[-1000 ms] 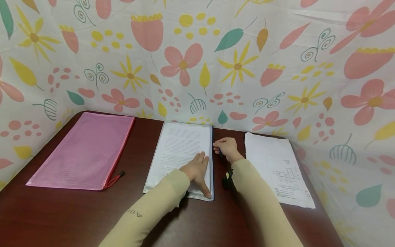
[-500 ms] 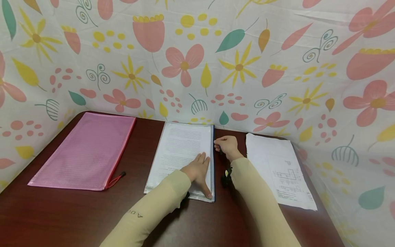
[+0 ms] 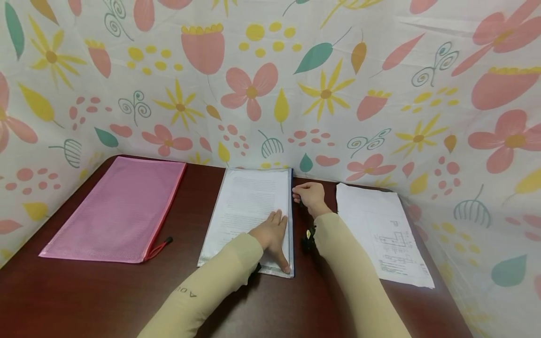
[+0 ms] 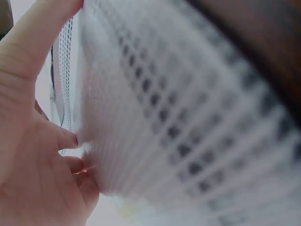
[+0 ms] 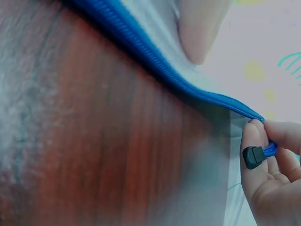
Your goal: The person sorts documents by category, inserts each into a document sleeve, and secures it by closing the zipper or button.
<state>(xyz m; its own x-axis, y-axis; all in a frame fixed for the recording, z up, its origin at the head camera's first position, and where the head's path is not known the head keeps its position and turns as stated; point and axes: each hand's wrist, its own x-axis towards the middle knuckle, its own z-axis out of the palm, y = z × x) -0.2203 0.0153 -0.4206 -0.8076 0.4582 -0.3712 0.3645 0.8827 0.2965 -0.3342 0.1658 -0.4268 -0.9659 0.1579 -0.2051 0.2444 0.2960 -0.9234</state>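
A clear mesh zip pouch point(image 3: 241, 197) with printed paper inside lies on the table, its blue zipper point(image 5: 155, 63) along the right edge. My left hand point(image 3: 271, 237) rests on the pouch's lower right part, fingers spread and thumb near the bottom corner. In the left wrist view the mesh point(image 4: 141, 108) spreads out close beside that hand. My right hand point(image 3: 310, 195) is at the zipper's upper part. Seen from the right wrist, its thumb and fingers pinch the zipper pull point(image 5: 270, 149), a blue cord with a black end; the slider is hidden by the fingertips.
To the left lies a pink mesh zip pouch point(image 3: 118, 206) with a red cord pull point(image 3: 158, 249). White paper sheets point(image 3: 380, 230) with printed drawings are on the right. A flower-patterned curtain point(image 3: 253, 94) stands behind the dark wooden table point(image 3: 105, 300).
Almost nothing has moved. Both hands keep their places on the pouch and zipper, while the head view shifts slightly.
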